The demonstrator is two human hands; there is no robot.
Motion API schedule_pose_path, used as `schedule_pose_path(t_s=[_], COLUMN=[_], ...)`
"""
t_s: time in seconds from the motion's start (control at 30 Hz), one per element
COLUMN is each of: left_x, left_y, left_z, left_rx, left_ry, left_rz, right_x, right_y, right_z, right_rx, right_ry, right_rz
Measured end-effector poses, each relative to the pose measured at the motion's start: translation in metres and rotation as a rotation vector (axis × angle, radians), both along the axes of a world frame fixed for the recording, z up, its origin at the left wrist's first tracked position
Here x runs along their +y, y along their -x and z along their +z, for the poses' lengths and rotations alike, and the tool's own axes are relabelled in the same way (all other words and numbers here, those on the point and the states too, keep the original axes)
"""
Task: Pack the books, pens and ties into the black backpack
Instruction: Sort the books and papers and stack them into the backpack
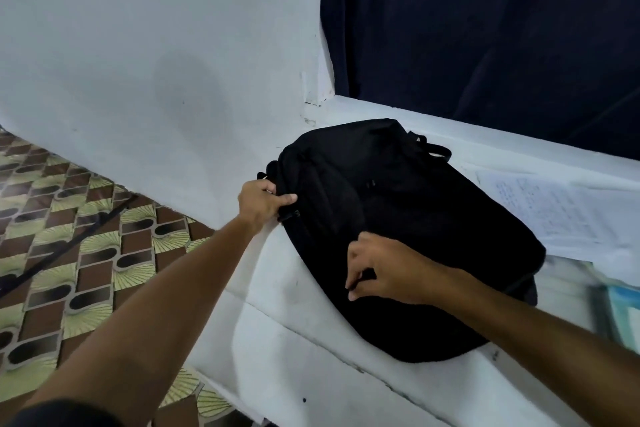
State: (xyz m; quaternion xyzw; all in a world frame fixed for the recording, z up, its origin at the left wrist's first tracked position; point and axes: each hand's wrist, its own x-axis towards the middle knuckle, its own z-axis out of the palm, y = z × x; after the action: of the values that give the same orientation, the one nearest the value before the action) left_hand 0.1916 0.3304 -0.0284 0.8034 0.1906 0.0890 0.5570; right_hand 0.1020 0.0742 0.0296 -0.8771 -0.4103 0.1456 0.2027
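Note:
The black backpack [408,218] lies flat on a white table [311,340], its top end pointing left toward the wall. My left hand [265,199] grips the backpack's top edge near the handle. My right hand [384,269] rests on the near side of the bag with fingers curled, pinching something small at the bag's seam; what it pinches is hidden. A white sheet of written paper [561,215] lies right of the bag. A book with a pale blue cover [620,315] shows at the right edge. No pens or ties are in view.
A white wall [156,62] stands behind the table's left end. A dark blue curtain [485,28] hangs behind a white ledge [519,146] at the back. Patterned floor tiles [69,236] lie to the left, below the table's edge.

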Motion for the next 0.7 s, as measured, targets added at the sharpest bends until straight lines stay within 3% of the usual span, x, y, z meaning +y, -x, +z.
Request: schedule_pose_path(t_s=[0.17, 0.27, 0.33, 0.4, 0.47, 0.53, 0.7], left_x=[-0.004, -0.017, -0.032, -0.05, -0.068, -0.081, -0.085], left_y=[0.001, 0.019, 0.04, 0.065, 0.085, 0.095, 0.1], left_z=[0.003, 0.015, 0.026, 0.038, 0.045, 0.044, 0.032], left_rx=[-0.023, -0.126, -0.391, -0.596, -0.464, -0.276, -0.18], left_ry=[-0.133, -0.446, -0.618, -0.706, -0.765, -0.803, -0.731], left_rz=[-0.008, -0.011, -0.177, -0.559, -0.948, -1.138, -1.125], right_x=[-0.052, -0.055, -0.05, -0.048, -0.049, -0.051, -0.049], right_y=[0.03, 0.038, 0.044, 0.049, 0.052, 0.054, 0.062], right_z=[0.014, 0.017, 0.014, 0.01, 0.01, 0.011, 0.008], right_rx=[0.089, 0.145, 0.14, 0.162, 0.204, 0.241, 0.203], right_ry=[0.017, -0.091, -0.097, -0.109, -0.122, -0.12, -0.109], right_rz=[-0.051, -0.163, -0.203, -0.229, -0.257, -0.274, -0.266])
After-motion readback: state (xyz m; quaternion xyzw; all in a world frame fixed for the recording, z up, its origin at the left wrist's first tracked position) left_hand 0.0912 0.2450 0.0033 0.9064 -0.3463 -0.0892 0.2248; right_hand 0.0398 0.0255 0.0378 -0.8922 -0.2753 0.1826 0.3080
